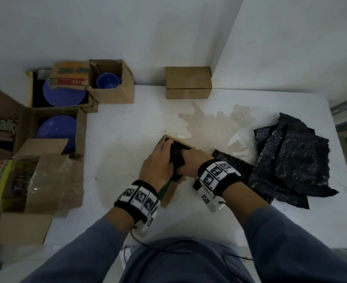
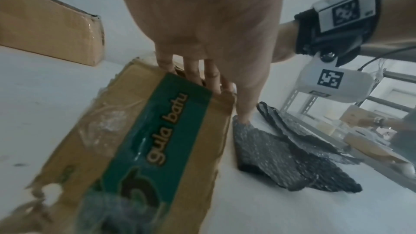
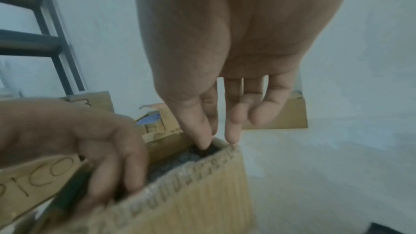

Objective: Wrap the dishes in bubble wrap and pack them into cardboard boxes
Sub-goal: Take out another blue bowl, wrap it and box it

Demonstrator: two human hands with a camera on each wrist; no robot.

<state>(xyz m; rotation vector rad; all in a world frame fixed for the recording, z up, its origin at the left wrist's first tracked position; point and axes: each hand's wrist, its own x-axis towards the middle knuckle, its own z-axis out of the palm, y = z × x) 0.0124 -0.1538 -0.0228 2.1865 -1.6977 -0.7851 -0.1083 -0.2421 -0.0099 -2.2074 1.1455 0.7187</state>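
A small cardboard box (image 1: pixel 169 193) with a green "gula batu" band (image 2: pixel 144 140) stands in the middle of the white table (image 1: pixel 127 123). A bundle in black bubble wrap (image 1: pixel 176 156) sits in its open top, and what is inside the wrap is hidden. My left hand (image 1: pixel 158 162) lies over the bundle, its fingers (image 2: pixel 191 76) reaching across the box top. My right hand (image 1: pixel 189 160) points down beside it. Its fingertips (image 3: pixel 204 141) press into the wrap (image 3: pixel 180 161) just inside the box wall (image 3: pixel 191 193).
Loose black bubble wrap sheets (image 1: pixel 291 160) are piled to the right of the box. Open boxes at the left hold blue plates (image 1: pixel 63 94) (image 1: pixel 56 127) and a blue cup (image 1: pixel 107 81). A closed carton (image 1: pixel 189 82) stands at the back by the wall.
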